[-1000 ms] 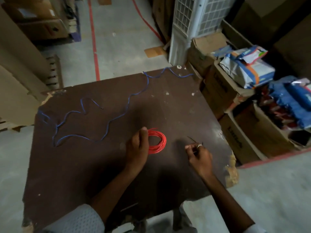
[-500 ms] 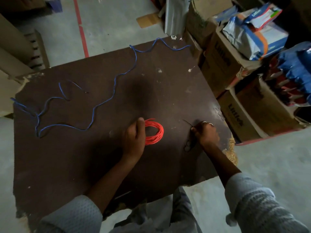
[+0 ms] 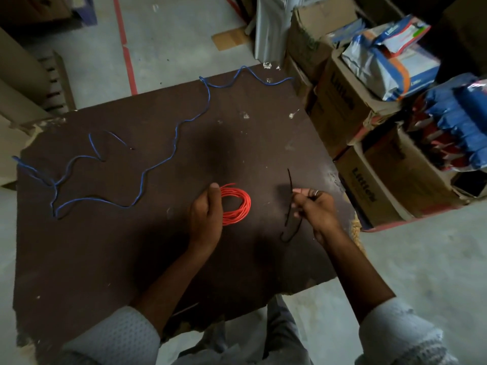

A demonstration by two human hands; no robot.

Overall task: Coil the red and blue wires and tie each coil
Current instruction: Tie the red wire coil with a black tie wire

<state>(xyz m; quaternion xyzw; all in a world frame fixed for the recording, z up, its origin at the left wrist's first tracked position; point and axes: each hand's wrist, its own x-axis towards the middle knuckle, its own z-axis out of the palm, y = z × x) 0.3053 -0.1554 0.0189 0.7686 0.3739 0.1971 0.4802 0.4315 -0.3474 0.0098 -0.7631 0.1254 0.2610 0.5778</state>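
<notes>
The red wire [image 3: 238, 205] is wound into a coil near the middle of the dark brown table [image 3: 131, 246]. My left hand [image 3: 207, 214] grips the coil's left side, thumb pointing up along it. Just right of the coil, my right hand [image 3: 315, 206] pinches a thin black tie [image 3: 290, 180] that sticks up from my fingers; a further dark strand [image 3: 290, 229] loops on the table below that hand. The blue wire [image 3: 171, 151] lies uncoiled, snaking from the far right corner across to the left edge.
Stacked cardboard boxes [image 3: 369, 164] with blue and white packets press against the table's right side. A white appliance [image 3: 271, 27] stands behind the far corner. Cardboard sheets [image 3: 23, 83] lean at the left. Concrete floor with red tape lines [image 3: 126, 48] surrounds the table.
My right hand has lifted off the table with the black tie, which now stands upright. My left hand keeps holding the red coil in place. The camera tilted downward.
</notes>
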